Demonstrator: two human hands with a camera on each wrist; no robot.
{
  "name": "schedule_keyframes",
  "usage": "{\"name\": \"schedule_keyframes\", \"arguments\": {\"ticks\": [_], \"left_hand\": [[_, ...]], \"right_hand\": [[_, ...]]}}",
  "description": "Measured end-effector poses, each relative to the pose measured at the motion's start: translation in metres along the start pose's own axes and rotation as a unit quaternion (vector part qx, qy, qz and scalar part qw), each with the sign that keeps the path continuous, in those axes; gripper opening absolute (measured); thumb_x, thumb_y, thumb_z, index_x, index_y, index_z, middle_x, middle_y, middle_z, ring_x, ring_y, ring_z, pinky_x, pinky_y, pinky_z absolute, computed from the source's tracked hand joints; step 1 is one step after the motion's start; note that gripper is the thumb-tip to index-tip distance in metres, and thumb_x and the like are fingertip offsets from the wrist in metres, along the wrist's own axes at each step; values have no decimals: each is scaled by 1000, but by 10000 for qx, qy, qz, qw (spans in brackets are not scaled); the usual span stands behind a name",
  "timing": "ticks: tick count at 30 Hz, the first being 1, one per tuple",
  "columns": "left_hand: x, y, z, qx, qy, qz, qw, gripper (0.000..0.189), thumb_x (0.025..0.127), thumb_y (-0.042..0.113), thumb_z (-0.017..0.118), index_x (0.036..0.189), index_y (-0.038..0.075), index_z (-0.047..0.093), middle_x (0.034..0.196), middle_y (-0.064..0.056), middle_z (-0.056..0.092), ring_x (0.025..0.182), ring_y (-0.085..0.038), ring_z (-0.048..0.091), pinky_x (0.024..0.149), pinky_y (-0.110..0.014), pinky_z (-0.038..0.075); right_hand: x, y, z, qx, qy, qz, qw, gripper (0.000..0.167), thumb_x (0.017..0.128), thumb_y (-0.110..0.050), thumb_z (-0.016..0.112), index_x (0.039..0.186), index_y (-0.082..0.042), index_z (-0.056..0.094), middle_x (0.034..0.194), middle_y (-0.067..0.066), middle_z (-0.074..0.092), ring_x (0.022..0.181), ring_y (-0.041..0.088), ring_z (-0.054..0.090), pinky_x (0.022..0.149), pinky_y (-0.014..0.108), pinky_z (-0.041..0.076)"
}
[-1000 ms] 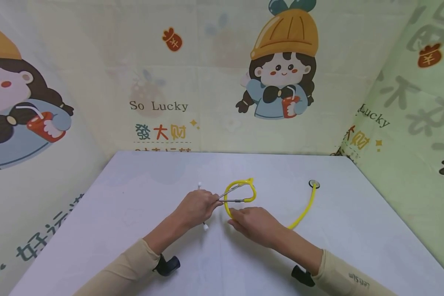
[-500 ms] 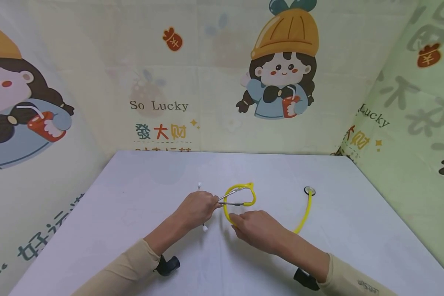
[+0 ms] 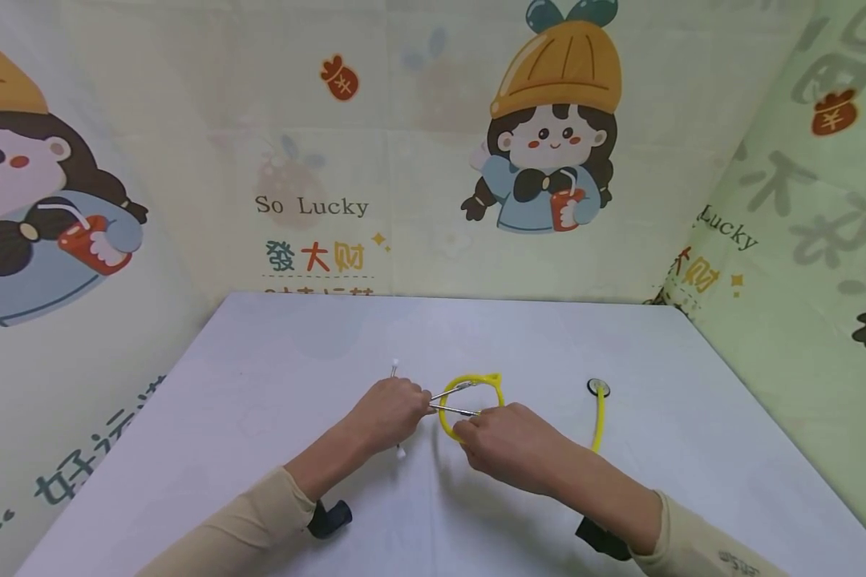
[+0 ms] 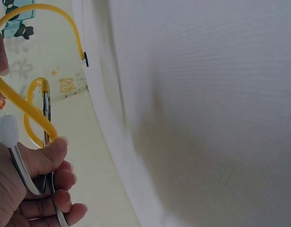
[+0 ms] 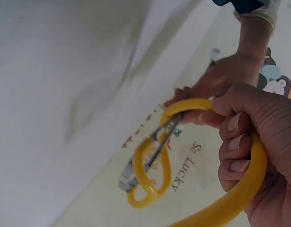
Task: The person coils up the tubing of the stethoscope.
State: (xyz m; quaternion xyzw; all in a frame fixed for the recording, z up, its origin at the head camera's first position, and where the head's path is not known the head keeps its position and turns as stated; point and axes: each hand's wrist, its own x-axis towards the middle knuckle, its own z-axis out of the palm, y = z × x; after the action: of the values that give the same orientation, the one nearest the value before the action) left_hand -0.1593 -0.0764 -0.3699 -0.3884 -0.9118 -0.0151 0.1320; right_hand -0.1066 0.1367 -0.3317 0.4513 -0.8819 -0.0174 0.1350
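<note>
Both hands hold one stethoscope over the white table. My left hand grips its metal ear tubes, and in the left wrist view the thumb lies against the yellow tubing. White ear tips stick out on both sides of that hand. Curled round a stretch of the yellow tubing, my right hand is close to the left one. Between the hands the tubing loops around the metal tubes. The chest piece hangs at the tubing's far end, to the right; part of the tubing is hidden behind the right forearm.
The white table runs back to a wall hanging with cartoon prints, and similar hangings stand at both sides. Dark wrist-worn devices show below both forearms.
The right hand has come slightly nearer the body. The yellow loop has sunk a little, and the chest piece has swung left and nearer. The left hand has barely moved.
</note>
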Motion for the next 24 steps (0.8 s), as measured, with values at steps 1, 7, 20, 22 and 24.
{"name": "schedule_keyframes", "arguments": {"ticks": [1, 7, 20, 22, 24], "left_hand": [[0, 0, 0, -14, -46, 32, 10000, 13, 92, 21, 77, 93, 8, 79, 66, 2, 65, 57, -9, 46, 56, -20, 42], [-3, 0, -4, 244, -108, 461, 9986, 14, 93, 23, 75, 95, 9, 79, 73, 2, 70, 61, -9, 53, 61, -20, 47], [-14, -7, -8, 821, 52, 1489, 9854, 14, 92, 24, 77, 95, 10, 74, 83, 4, 72, 74, -9, 62, 72, -19, 50], [-14, -7, -9, 767, 87, 1582, 9844, 14, 92, 24, 78, 96, 11, 74, 84, 4, 73, 75, -9, 63, 74, -19, 51], [-15, -8, -9, 674, 93, 1626, 9843, 14, 92, 24, 77, 97, 11, 74, 85, 4, 73, 76, -9, 64, 75, -19, 52]], "right_hand": [[0, 1, -3, 12, -8, -47, 10000, 22, 84, -8, 75, 75, -15, 56, 57, -9, 45, 53, 5, 33, 45, 19, 26], [2, 12, -14, 113, 305, -435, 9985, 17, 83, -9, 79, 81, -18, 64, 64, -11, 55, 57, 2, 43, 48, 16, 32], [8, 36, -7, 361, 1127, -662, 9908, 21, 83, -15, 85, 103, -20, 78, 72, -11, 60, 60, 2, 49, 51, 11, 36], [10, 40, -6, 505, 1197, -592, 9898, 24, 82, -16, 87, 105, -20, 79, 72, -10, 61, 60, 2, 49, 52, 10, 35], [12, 44, -5, 579, 1257, -538, 9889, 26, 82, -18, 87, 106, -20, 80, 71, -10, 61, 59, 2, 49, 51, 11, 35]]}}
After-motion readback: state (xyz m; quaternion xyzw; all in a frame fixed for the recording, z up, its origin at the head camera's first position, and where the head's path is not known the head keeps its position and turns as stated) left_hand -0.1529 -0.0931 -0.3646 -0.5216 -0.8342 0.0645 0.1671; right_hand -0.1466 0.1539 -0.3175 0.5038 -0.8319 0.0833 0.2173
